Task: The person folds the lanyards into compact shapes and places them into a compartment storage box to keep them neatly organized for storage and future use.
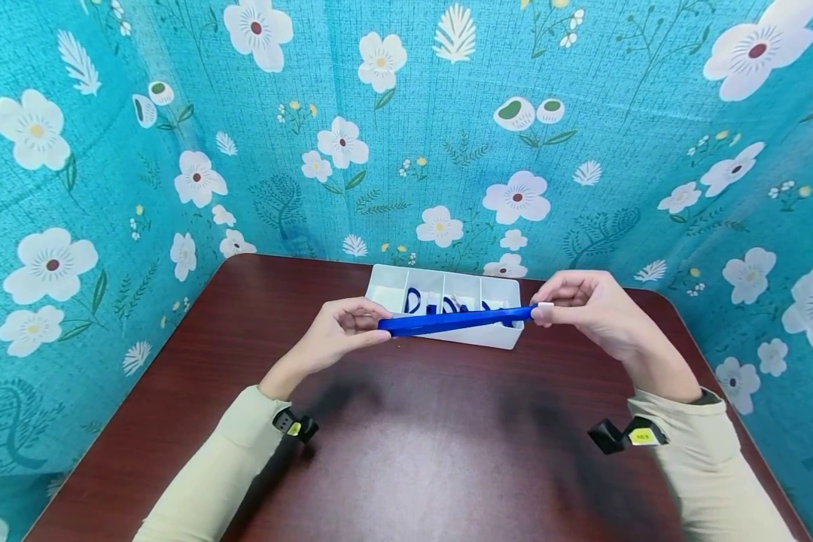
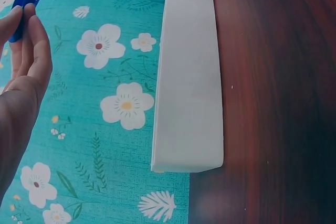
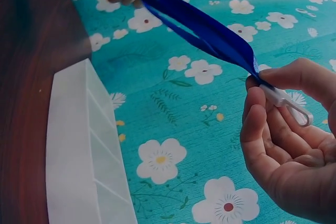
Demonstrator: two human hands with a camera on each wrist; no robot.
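Observation:
In the head view a blue lanyard [image 1: 457,321], a flat loop of strap, is stretched between both hands above the front of a white tray. My left hand [image 1: 332,331] pinches its left end between thumb and fingers. The right hand [image 1: 596,312] pinches the other end, where a white plastic clip [image 3: 294,107] with an open loop sticks out past the fingers in the right wrist view. There the strap's two layers bow apart, with a gap between them. The left wrist view shows only a short piece of the strap.
The white divided tray [image 1: 474,336] stands at the back of the dark red-brown table [image 1: 420,452]. Several blue loops [image 1: 413,300] and small pieces lie in its compartments. A flowered turquoise curtain [image 1: 393,173] hangs behind and at both sides.

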